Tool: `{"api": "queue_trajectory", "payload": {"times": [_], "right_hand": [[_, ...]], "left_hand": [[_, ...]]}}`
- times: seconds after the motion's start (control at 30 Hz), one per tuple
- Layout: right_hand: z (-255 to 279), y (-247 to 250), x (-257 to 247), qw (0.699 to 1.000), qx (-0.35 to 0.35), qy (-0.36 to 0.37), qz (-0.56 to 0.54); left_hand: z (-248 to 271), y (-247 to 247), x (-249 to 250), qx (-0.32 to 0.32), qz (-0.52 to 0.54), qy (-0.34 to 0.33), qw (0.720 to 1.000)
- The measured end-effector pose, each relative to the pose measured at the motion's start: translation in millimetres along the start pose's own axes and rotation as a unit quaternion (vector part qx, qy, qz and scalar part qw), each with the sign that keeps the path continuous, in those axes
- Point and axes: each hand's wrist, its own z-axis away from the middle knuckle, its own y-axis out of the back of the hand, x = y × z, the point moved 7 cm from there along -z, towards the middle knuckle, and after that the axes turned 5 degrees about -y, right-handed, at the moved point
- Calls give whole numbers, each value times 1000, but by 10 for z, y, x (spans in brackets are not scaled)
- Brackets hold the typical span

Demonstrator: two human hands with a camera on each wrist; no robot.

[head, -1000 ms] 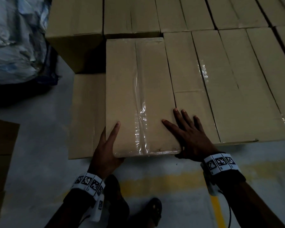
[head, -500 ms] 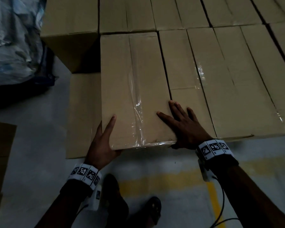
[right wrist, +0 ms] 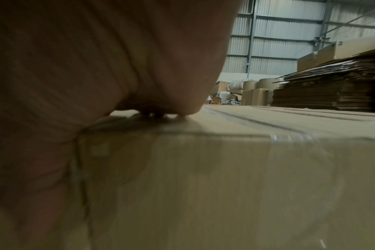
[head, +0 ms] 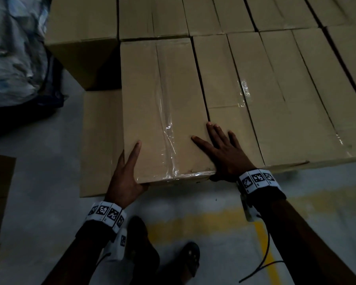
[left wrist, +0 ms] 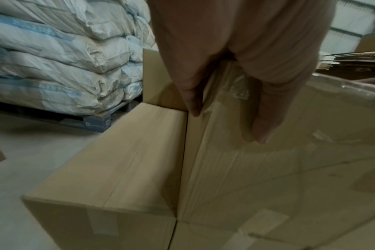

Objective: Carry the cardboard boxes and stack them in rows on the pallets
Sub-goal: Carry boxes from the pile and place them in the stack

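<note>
The cardboard box [head: 162, 108] lies on the stack, its right edge tight against the next box [head: 224, 83] and its far end against the back row. Its left side is free above a lower box [head: 101, 140]. Clear tape runs down its plain brown top. The left hand [head: 125, 177] cups the near left corner with fingers [left wrist: 192, 101] straight; the right hand [head: 224, 153] lies flat, fingers spread.
</note>
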Motion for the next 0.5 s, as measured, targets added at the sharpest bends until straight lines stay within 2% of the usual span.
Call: {"api": "queue_trajectory", "payload": {"times": [0.5], "right_hand": [[2,-86,-80,1000,12,-26,14]], "left_hand": [[115,-65,-1,32,-8,13,999]]}}
